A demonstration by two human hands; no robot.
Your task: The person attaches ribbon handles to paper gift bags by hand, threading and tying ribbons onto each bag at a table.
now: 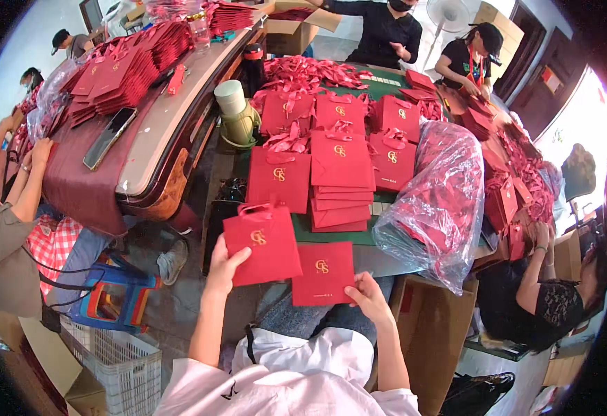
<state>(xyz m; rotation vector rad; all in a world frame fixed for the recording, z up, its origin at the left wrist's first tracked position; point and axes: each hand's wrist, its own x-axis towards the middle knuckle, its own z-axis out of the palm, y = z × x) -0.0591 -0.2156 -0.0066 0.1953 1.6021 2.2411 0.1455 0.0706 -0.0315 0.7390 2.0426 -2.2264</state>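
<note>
My left hand [221, 269] grips the lower left side of a red paper gift bag [265, 253] with a gold emblem and a ribbon handle at its top, its thumb across the front. Lower and to the right, my right hand [371, 298] pinches the lower right corner of another flat red gift bag [323, 272], on which no ribbon shows. The two bags meet or slightly overlap at their near sides. Just beyond them, stacks of red gift bags [342, 161] with ribbon handles lie on the green-topped table [302, 232].
A clear plastic sack [439, 201] of red items bulges over the table's right front edge. Loose red ribbons [314, 73] pile up behind the stacks. Left stand a lidded beige container [236, 114], another table with a phone [109, 139], and a blue stool [116, 291]. Several co-workers surround me.
</note>
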